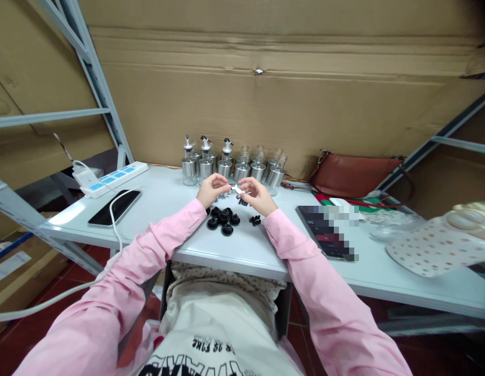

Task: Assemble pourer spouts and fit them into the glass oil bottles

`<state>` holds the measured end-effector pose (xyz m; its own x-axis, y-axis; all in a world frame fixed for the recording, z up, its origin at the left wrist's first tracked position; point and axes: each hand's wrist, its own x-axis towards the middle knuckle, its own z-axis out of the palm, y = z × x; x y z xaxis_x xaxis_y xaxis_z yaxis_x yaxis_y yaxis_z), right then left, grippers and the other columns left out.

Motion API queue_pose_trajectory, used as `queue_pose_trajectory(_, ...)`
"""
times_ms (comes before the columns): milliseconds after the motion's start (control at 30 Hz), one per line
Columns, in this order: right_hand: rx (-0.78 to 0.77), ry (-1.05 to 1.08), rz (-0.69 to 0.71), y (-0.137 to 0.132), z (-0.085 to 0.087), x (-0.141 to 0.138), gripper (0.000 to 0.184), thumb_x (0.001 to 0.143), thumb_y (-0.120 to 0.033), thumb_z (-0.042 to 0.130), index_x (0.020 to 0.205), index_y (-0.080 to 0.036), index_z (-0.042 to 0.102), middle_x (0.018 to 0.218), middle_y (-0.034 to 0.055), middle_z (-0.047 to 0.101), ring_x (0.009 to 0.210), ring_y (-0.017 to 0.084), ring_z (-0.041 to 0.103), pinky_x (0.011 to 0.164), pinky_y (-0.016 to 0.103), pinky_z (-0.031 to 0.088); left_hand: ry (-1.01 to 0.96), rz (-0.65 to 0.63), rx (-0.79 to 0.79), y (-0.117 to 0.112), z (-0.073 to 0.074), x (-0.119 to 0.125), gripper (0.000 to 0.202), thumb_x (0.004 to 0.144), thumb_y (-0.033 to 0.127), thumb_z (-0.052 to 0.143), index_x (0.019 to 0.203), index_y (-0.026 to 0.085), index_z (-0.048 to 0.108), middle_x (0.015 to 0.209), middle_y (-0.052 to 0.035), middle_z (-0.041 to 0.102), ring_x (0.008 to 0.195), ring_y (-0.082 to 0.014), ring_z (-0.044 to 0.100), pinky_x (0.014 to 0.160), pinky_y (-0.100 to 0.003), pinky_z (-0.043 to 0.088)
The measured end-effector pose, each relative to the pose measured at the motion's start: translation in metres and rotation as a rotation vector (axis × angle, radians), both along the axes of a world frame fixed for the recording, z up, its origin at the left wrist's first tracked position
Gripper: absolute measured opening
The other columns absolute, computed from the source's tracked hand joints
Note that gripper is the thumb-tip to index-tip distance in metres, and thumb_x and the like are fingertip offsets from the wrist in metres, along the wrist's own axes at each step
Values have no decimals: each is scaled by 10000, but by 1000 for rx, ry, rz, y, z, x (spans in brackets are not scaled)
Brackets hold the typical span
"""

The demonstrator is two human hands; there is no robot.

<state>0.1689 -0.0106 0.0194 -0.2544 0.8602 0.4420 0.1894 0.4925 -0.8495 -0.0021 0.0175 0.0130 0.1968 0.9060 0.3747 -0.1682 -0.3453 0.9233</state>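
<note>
My left hand (212, 190) and my right hand (259, 195) meet above the middle of the table, both closed in a pinch. Between their fingertips is a small silver pour spout (236, 189), held from both sides. Some dark bits show under my right fingers, too small to make out. Just in front of my hands lies a pile of black round stoppers (225, 216). Several tiny black pieces (255, 220) sit to the right of that pile. Behind my hands stand glass bottles with steel sleeves (241, 171); three on the left carry pour spouts (205, 143).
On the left of the white table (226, 255) are a phone (114, 208), a white cable (116, 230) and a power strip (116, 178). To the right lie a dark tablet-like device (324, 232), a brown bag (355, 175) and a spotted item (430, 245). Cardboard (289, 104) rises behind.
</note>
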Motion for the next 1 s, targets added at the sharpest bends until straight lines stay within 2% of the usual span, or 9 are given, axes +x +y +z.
queue_pose_trajectory(167, 44, -30, -66, 1, 1, 4, 319, 673, -242, 523, 987, -186, 510, 789, 10, 558, 662, 126, 555, 609, 266, 442, 91, -102, -56, -3, 4, -2, 418, 529, 263, 748, 892, 112, 606, 592, 5, 632, 543, -107, 592, 588, -240, 453)
queue_pose_trajectory(267, 113, -107, -115, 1, -1, 4, 300, 731, -263, 483, 1020, -186, 511, 830, 29, 581, 705, 138, 547, 626, 268, 436, 113, -128, -103, -7, 5, -1, 422, 510, 250, 761, 880, 101, 626, 603, -3, 636, 540, -105, 588, 602, -252, 454)
queue_pose_trajectory(400, 241, -261, -158, -1, -4, -1, 325, 811, -286, 393, 1112, -190, 472, 889, 52, 576, 793, 166, 523, 756, 326, 418, 122, -176, -167, -11, 6, 3, 433, 468, 235, 784, 841, 90, 618, 575, 2, 628, 521, -106, 581, 598, -264, 462)
queue_pose_trajectory(467, 279, -296, -156, -4, -4, -5, 370, 809, -281, 381, 1159, -176, 435, 915, 71, 553, 865, 193, 505, 804, 357, 404, 107, -208, -177, -14, 7, 4, 458, 448, 238, 796, 836, 91, 601, 559, 6, 624, 520, -111, 584, 591, -265, 465)
queue_pose_trajectory(633, 388, -368, -171, -9, -3, -9, 527, 710, -252, 479, 1218, -161, 371, 936, 84, 508, 908, 216, 482, 857, 390, 388, 77, -229, -183, -15, 7, 5, 461, 425, 255, 810, 786, 95, 571, 569, -3, 634, 519, -117, 593, 583, -271, 476)
queue_pose_trajectory(767, 390, -432, -193, -8, -4, -6, 641, 636, -259, 568, 1231, -159, 353, 1009, 107, 508, 876, 214, 524, 805, 360, 426, 80, -226, -192, -13, 4, 3, 396, 447, 244, 805, 721, 94, 561, 598, -11, 643, 533, -107, 599, 603, -269, 488)
queue_pose_trajectory(900, 357, -515, -194, -6, -5, -3, 694, 638, -350, 621, 1244, -152, 347, 963, 103, 545, 810, 213, 560, 756, 348, 447, 126, -269, -218, -11, 1, 3, 367, 453, 215, 798, 701, 92, 557, 604, -10, 647, 570, -110, 618, 627, -253, 492)
queue_pose_trajectory(1000, 340, -572, -210, -5, -6, -2, 709, 663, -446, 618, 1258, -178, 339, 940, 94, 561, 795, 220, 574, 721, 346, 452, 121, -294, -211, -12, 2, 3, 407, 463, 188, 788, 779, 110, 545, 582, 9, 646, 555, -109, 619, 630, -256, 496)
